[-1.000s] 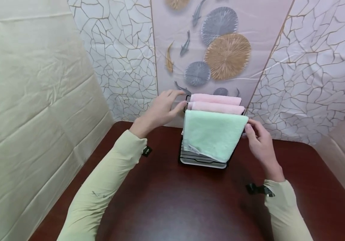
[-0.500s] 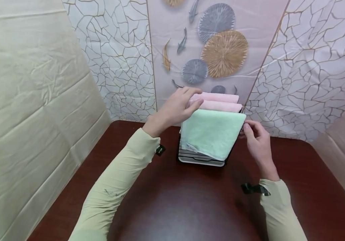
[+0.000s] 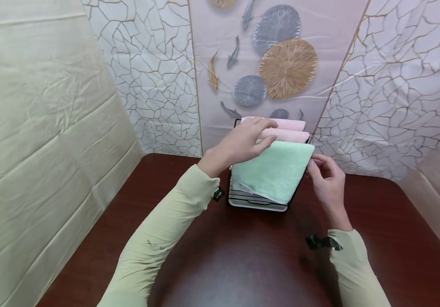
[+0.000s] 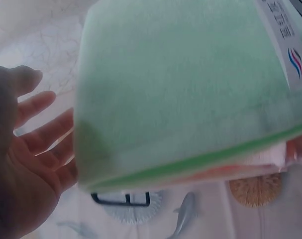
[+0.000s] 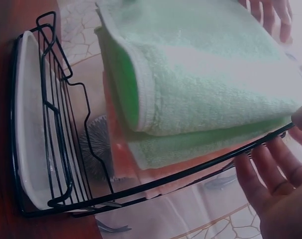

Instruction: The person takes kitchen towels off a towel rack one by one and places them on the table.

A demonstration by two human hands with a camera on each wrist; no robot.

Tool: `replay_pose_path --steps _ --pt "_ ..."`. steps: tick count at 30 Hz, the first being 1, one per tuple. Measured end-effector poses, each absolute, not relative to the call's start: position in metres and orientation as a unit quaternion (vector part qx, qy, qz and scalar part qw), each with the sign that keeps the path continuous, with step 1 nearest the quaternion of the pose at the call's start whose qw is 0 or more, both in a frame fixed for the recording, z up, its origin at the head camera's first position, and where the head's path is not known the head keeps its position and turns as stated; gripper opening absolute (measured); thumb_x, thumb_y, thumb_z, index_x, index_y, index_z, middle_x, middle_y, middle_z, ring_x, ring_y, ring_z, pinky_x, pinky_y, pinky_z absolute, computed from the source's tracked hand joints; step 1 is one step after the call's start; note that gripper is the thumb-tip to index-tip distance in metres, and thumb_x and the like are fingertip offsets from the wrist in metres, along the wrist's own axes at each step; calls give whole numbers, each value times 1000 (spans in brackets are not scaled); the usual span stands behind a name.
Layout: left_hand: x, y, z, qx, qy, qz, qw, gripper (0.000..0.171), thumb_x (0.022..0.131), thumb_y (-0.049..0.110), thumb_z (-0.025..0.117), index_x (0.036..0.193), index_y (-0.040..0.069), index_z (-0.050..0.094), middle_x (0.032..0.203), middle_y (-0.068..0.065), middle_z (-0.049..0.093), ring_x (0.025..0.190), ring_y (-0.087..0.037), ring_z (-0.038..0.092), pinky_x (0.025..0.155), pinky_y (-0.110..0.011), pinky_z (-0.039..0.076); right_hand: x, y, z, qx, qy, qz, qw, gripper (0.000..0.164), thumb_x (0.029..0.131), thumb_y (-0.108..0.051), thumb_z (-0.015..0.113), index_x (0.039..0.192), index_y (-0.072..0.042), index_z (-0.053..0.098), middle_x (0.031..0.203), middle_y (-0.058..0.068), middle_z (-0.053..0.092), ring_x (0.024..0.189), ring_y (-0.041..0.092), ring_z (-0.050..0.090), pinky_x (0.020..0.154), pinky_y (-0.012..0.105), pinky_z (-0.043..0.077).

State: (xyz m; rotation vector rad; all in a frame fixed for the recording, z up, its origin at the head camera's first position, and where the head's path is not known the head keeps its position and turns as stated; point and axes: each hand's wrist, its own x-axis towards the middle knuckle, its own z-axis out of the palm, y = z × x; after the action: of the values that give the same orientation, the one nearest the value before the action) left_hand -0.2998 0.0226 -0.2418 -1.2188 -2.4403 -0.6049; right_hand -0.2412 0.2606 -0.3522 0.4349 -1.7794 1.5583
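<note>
A black wire rack stands on the table against the back wall. Over its upper part hang a folded mint-green towel in front and two folded pink towels, a nearer pink towel and a farther pink towel. My left hand reaches over the towels' top edges, its fingers loosely extended; the left wrist view shows them beside the green towel, gripping nothing. My right hand holds the rack's side frame near the green towel's upper right corner, thumb and fingers about the wire.
A white drip tray lies in the rack's base. The dark red-brown table extends toward me. A patterned cloth wall rises behind the rack, and a cream cloth wall on the left.
My left hand has moved right, from the rack's upper left corner to over the towels' tops. My right hand stays at the rack's right side; the towels hang much as before.
</note>
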Motion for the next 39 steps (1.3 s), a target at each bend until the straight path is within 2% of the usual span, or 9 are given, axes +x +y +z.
replay_pose_path --steps 7,14,20,26,39 --pt "-300 34 -248 -441 -862 -188 166 31 101 27 53 128 11 58 129 -4 63 119 -20 58 103 -32 43 -243 256 -354 163 -685 596 386 23 89 10 59 111 17 60 86 -7 68 70 2 63 65 14 52" --pt "-298 41 -248 -420 -888 -136 131 29 101 30 55 124 14 62 125 -1 65 115 -16 60 99 -30 46 -245 254 -355 158 -700 581 385 19 89 7 62 105 17 64 83 -1 68 70 4 58 62 14 45" --pt "-297 45 -246 -404 -900 -117 112 26 102 30 53 122 17 63 119 2 68 109 -14 63 93 -32 49 -246 255 -357 158 -698 579 390 18 90 6 61 104 17 64 84 -4 67 70 5 57 61 13 44" --pt "-297 49 -248 -403 -899 -127 112 24 101 30 55 120 18 64 116 3 69 105 -14 64 90 -33 50 -244 257 -359 155 -698 576 396 19 90 7 61 106 16 62 84 7 67 71 5 60 63 13 48" --pt "-300 52 -243 -404 -889 -182 114 15 98 26 61 105 17 71 104 6 71 89 -10 62 83 -28 49 -243 260 -360 160 -697 573 401 20 90 6 62 107 15 63 85 0 68 72 4 60 62 13 47"
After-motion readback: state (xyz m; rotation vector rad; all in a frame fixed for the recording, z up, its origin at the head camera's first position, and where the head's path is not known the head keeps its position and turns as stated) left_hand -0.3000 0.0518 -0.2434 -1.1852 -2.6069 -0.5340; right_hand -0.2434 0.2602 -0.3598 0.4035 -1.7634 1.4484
